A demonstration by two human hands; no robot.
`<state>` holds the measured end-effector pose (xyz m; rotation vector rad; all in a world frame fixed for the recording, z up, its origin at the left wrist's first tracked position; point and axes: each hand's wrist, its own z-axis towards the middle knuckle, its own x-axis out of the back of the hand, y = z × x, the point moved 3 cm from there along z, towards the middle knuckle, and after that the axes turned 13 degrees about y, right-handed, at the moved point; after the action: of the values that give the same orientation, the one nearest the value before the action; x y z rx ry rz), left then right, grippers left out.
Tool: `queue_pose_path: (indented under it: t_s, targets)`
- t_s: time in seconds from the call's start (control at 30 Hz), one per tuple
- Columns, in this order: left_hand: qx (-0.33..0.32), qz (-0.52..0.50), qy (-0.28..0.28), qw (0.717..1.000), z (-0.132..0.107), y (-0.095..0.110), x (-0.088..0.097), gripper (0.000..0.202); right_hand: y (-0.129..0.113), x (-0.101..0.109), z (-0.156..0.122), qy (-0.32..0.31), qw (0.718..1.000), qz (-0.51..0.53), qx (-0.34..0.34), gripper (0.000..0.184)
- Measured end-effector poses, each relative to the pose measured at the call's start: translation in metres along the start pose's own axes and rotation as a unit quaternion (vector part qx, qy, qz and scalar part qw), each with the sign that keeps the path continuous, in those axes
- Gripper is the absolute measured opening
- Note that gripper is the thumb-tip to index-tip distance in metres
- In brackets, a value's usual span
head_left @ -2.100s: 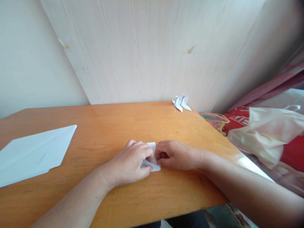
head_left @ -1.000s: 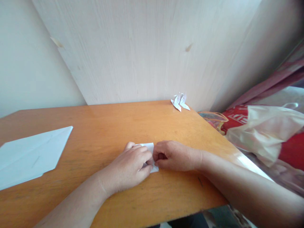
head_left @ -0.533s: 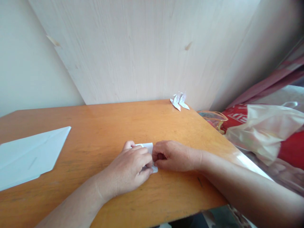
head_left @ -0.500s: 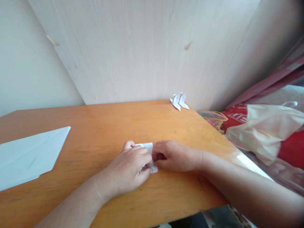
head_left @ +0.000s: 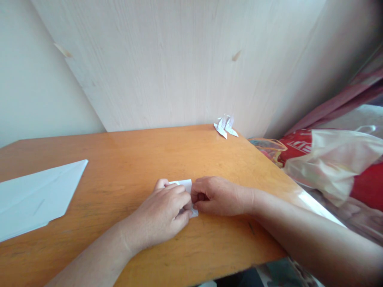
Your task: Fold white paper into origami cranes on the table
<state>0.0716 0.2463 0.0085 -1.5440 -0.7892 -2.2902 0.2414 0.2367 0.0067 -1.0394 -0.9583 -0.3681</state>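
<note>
A small piece of folded white paper (head_left: 184, 183) lies on the wooden table (head_left: 143, 153) between my hands. Across its left part rests my left hand (head_left: 169, 205), fingers bent and closed on the paper, hiding most of it. My right hand (head_left: 214, 196) grips its right edge, with thumb and curled fingers pinched together. Only the paper's top strip and a lower right corner (head_left: 194, 213) show past my fingers. How it is folded underneath cannot be seen.
A stack of white paper sheets (head_left: 42, 199) lies on the left. Two folded paper figures (head_left: 225, 126) stand at the far right corner, near the wood-grain panel (head_left: 167, 63). Beyond the table's right edge are a pale plastic bag (head_left: 332, 159) and something red (head_left: 369, 189).
Both hands hold nearly the same pose on the paper. The view has shifted very slightly; nothing else has visibly moved.
</note>
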Motion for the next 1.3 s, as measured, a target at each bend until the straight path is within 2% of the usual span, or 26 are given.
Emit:
queue_pose_path:
  t_s: [0.3, 0.9, 1.3]
  targets:
    - [0.006, -0.006, 0.003, 1.0, -0.001, 0.001, 0.002, 0.011, 0.003, 0.0, -0.001, -0.011, 1.0, 0.017, 0.015, 0.019]
    - [0.003, -0.034, 0.021, 0.999, -0.001, -0.001, 0.001, 0.009, -0.002, 0.004, 0.0, -0.045, 0.998, 0.041, 0.002, 0.021]
    - [0.045, -0.053, 0.021, 0.997, -0.001, -0.012, 0.006, 0.015, -0.003, 0.002, -0.001, -0.022, 0.999, 0.035, -0.031, 0.016]
